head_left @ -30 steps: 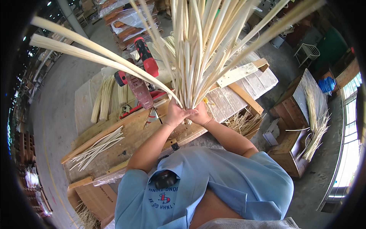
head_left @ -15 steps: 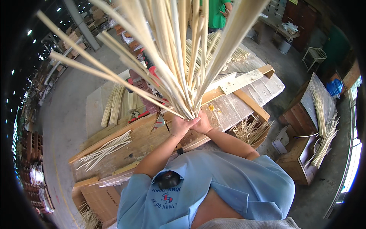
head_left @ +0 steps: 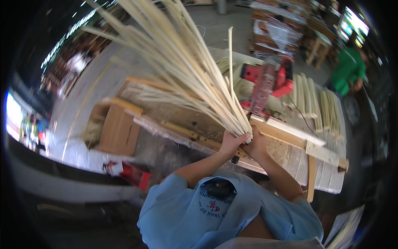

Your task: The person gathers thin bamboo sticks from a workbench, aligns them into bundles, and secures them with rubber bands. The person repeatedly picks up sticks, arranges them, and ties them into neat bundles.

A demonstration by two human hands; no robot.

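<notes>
Mid-frame is lit softly, approx. med. brightness; lower L & far R are left dim. Glare is thrown by a blown-out R opening [head_left: 353, 25] up top and a white L opening [head_left: 14, 112], w/ bluish fringing. Pale sheen is seen on the floor [head_left: 97, 89]; shade is cast under the table [head_left: 174, 110]. Rods [head_left: 203, 83] are motion-blurred twd tips; ends nr L hand [head_left: 231, 144] & R hand [head_left: 256, 146] are rendered sharper. Green-clad person [head_left: 348, 70] is smeared. Edges are bent by fisheye, corners blacked out.
</notes>
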